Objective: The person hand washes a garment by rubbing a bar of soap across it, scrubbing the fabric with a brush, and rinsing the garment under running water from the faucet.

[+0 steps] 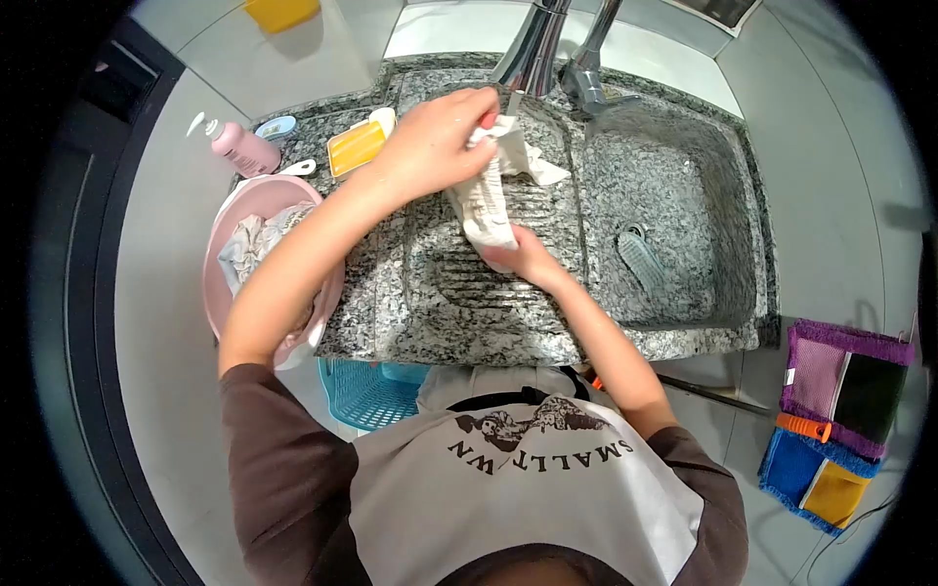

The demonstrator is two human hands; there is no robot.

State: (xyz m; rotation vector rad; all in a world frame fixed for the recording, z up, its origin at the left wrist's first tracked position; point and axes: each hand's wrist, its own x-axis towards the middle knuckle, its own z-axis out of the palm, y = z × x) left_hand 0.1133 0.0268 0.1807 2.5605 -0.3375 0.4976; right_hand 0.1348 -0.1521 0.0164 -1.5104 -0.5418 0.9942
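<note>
A wet-looking white cloth (484,207), long and bunched, hangs between my two hands over the ridged washboard part (459,283) of the granite sink. My left hand (438,139) pinches its upper end just below the chrome faucet (532,49). A small red patch shows by those fingertips; I cannot make out what it is. One loose flap of the cloth spreads to the right above the ridges. At its lower end my right hand (525,258) is closed on the fabric, with some fingers hidden beneath it.
Left of the washboard stands a pink basin (217,256) holding clothes. Behind it are a pink pump bottle (244,148), a blue-and-white brush (277,128) and a yellow soap dish (356,148). A grey-green strap-like item (641,260) lies in the right-hand sink basin (674,176).
</note>
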